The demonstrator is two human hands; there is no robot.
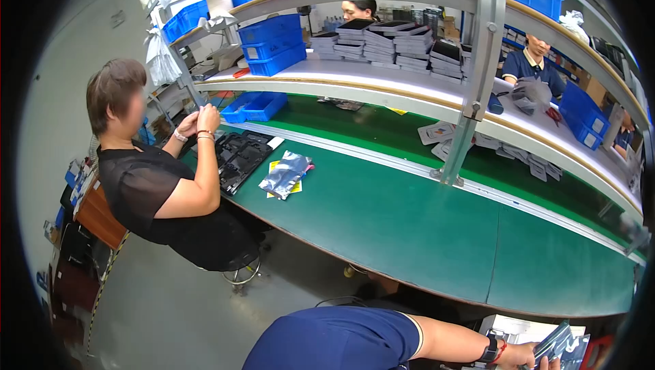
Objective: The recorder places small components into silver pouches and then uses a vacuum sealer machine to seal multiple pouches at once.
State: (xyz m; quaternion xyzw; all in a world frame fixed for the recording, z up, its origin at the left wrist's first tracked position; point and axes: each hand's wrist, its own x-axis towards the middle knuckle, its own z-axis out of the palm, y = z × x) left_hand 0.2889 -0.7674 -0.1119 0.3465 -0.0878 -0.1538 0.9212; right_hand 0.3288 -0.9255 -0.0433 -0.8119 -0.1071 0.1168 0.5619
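Note:
My left arm, in a navy sleeve, reaches to the lower right; a dark watch and a red cord are at its wrist. My left hand (516, 356) is closed on the near edge of a silvery antistatic bag (558, 341). Beside it, fingers of my right hand (548, 364) show at the picture's lower edge, closed on the same bag; the rest of that hand is cut off. Under and behind the bag lies a white box or tray (515, 327). What the bag holds, if anything, cannot be made out.
A green workbench (382, 220) runs across, with a silvery bag (286, 174) on yellow paper and black device parts (240, 155). A co-worker (157, 179) stands at its left. Above, shelves hold blue bins (273, 46) and stacked grey devices (396, 46); a metal post (477, 76) rises midway.

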